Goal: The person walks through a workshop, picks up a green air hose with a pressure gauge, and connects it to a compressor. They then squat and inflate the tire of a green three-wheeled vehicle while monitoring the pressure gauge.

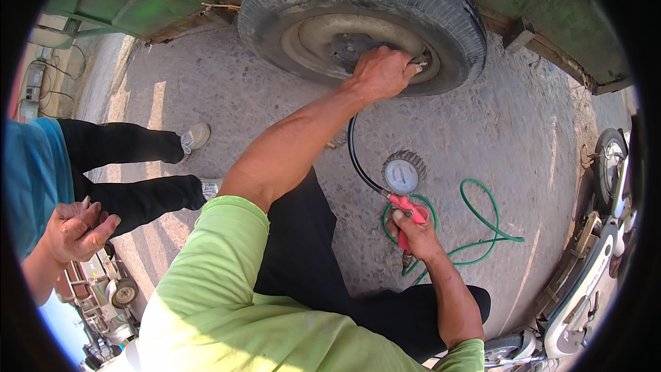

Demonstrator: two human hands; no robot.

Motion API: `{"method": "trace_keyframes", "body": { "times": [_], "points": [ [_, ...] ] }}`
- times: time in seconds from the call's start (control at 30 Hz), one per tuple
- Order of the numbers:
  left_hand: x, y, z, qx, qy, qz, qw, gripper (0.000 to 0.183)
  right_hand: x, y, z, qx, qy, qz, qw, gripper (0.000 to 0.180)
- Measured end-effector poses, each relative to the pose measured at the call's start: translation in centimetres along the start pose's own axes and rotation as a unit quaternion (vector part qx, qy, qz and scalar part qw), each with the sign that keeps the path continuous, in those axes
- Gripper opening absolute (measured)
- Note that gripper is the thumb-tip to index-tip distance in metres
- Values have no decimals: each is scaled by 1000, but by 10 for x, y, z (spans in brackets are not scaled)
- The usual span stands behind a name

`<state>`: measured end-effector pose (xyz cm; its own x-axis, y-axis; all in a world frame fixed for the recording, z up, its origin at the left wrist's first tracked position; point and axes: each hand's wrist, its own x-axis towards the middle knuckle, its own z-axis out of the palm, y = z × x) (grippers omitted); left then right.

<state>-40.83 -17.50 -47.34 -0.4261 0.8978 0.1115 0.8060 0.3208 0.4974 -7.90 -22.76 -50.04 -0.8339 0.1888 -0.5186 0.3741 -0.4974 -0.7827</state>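
My left hand (384,71) is at the rim of a large rubber tire (361,26), its fingers closed on a small metal fitting (422,63) near the wheel's edge. A black hose (356,150) runs down from beneath that forearm to a red tire inflator gun (413,211). My right hand (415,232) is wrapped around the inflator's grip. The round pressure gauge (402,176) on the inflator faces up. A green air hose (496,212) lies in loops on the ground beside and beyond my right hand.
The wheel stands under a green metal vehicle body (547,15) with a protruding bracket (519,35). At left, close by, stands a person in black trousers (124,144), one hand (77,230) raised. A white scooter (583,289) is at right; another vehicle (98,289) is at lower left.
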Motion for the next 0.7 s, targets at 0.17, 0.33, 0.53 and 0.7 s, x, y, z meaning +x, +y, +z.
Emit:
{"method": "trace_keyframes", "body": {
  "times": [0.17,0.33,0.53,0.7],
  "points": [
    [0,0,1,-5,7,0,1000,36,1,-2,4,40,-14,15,999,20],
    [0,0,1,2,6,5,1000,36,4,5,2,84,-45,10,995,26],
    [1,-2,4,-7,19,16,1000,36,4,12,0,124,-34,29,991,26],
    [3,-2,7,2,17,14,1000,37,2,8,-2,149,-50,25,987,25]
  ]
}}
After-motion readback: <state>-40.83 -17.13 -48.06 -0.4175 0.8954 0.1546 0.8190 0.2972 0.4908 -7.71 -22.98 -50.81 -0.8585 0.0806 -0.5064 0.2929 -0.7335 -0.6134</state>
